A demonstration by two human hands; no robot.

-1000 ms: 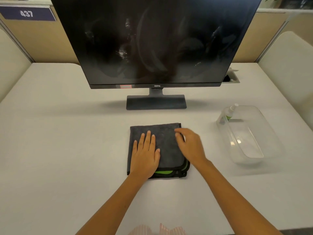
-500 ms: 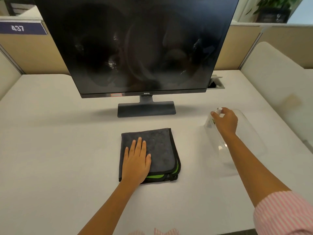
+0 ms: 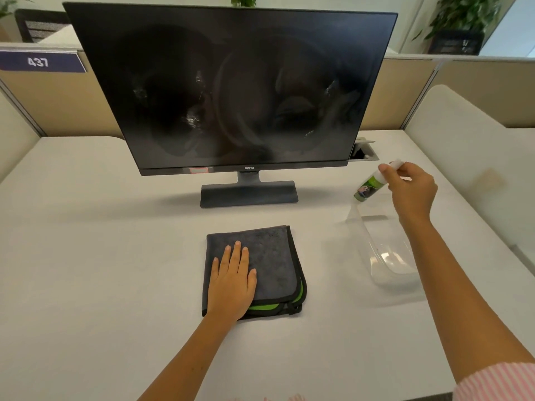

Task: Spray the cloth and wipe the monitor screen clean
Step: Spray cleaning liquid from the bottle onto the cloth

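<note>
A folded dark grey cloth (image 3: 272, 256) with a green inner layer lies on the white desk in front of the monitor. My left hand (image 3: 231, 280) rests flat on its left half, fingers spread. The black monitor (image 3: 231, 88) stands behind it, its dark screen smeared with whitish marks. My right hand (image 3: 411, 188) holds a small spray bottle (image 3: 369, 188) with a green label by its white top, tilted, in the air above the far end of a clear plastic tray (image 3: 388, 267).
The monitor's base (image 3: 249, 193) sits just beyond the cloth. A cable port (image 3: 363, 153) opens in the desk behind the monitor's right corner. Beige partitions and a padded divider (image 3: 463, 157) bound the desk at the back and right.
My right hand left the cloth, reached right to the clear tray, closed on the spray bottle and lifted it out. My left hand stayed flat on the cloth.
</note>
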